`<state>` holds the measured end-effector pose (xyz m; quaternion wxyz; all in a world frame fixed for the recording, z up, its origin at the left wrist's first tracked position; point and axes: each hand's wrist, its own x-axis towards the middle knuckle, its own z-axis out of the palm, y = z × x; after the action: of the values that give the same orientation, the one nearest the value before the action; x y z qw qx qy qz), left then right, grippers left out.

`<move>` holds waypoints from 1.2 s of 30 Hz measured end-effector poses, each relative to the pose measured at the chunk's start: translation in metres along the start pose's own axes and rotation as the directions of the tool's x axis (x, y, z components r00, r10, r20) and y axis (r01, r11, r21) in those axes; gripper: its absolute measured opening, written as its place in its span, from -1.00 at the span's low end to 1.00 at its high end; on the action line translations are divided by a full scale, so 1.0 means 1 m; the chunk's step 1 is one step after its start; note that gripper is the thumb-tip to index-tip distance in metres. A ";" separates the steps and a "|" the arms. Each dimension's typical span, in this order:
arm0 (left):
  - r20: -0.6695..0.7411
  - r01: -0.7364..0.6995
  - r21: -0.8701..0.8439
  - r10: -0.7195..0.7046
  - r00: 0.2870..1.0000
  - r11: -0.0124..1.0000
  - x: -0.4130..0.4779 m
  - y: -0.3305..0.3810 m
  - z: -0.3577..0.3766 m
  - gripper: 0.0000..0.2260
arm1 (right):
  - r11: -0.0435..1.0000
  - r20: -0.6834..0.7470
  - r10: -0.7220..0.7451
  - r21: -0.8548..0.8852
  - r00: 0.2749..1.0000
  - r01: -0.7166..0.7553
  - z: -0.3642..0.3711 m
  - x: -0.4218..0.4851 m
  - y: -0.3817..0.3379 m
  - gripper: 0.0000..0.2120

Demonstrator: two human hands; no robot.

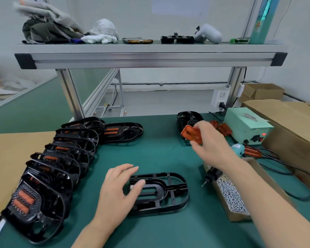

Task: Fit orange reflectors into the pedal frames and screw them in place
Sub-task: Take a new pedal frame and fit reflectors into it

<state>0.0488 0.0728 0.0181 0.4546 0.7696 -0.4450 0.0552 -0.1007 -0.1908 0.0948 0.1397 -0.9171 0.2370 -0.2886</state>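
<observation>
Two hands are over the green table [157, 154]. Nearest, the left hand [118, 192] rests with fingers loosely spread on the left end of a black pedal frame [166, 192] lying flat. Farther back, the right hand [211, 142] pinches an orange reflector [190, 134], raised above the table and well apart from the frame.

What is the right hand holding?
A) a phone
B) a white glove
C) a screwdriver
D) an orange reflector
D: the right hand pinches an orange reflector between its thumb and fingers.
</observation>
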 end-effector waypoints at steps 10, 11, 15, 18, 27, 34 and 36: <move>0.333 0.440 -0.723 -0.290 0.897 0.533 0.032 0.054 -0.018 -0.61 | 0.879 -0.250 -0.457 0.018 0.854 0.476 0.031 -0.056 -0.084 -0.92; 0.339 0.436 -0.722 -0.275 0.900 0.537 0.031 0.053 -0.020 -0.60 | 0.879 -0.285 -0.450 0.030 0.847 0.477 0.033 -0.059 -0.086 -0.93; 0.339 0.399 -0.707 -0.215 0.916 0.584 0.026 0.052 -0.024 -0.62 | 0.888 -0.370 -0.384 0.103 0.846 0.448 0.036 -0.063 -0.088 -0.88; 0.344 0.380 -0.700 -0.181 0.921 0.605 0.024 0.054 -0.027 -0.61 | 0.898 -0.373 -0.323 0.168 0.870 0.406 0.039 -0.065 -0.088 -0.81; 0.325 0.349 -0.673 -0.163 0.931 0.652 0.026 0.053 -0.031 -0.57 | 0.868 -0.208 -0.078 0.467 0.975 0.169 0.044 -0.072 -0.094 -0.73; 0.309 0.353 -0.663 -0.188 0.932 0.660 0.024 0.045 -0.034 -0.51 | 0.739 0.058 0.082 0.666 0.995 -0.100 0.038 -0.080 -0.100 -0.63; 0.306 0.353 -0.661 -0.192 0.933 0.662 0.023 0.044 -0.035 -0.53 | 0.705 0.080 0.098 0.698 0.992 -0.126 0.038 -0.080 -0.101 -0.64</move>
<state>0.0414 0.0765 0.0779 0.6675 0.5958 -0.3561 -0.2695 -0.1005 -0.0592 0.0669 0.4988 -0.7845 0.1623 -0.3307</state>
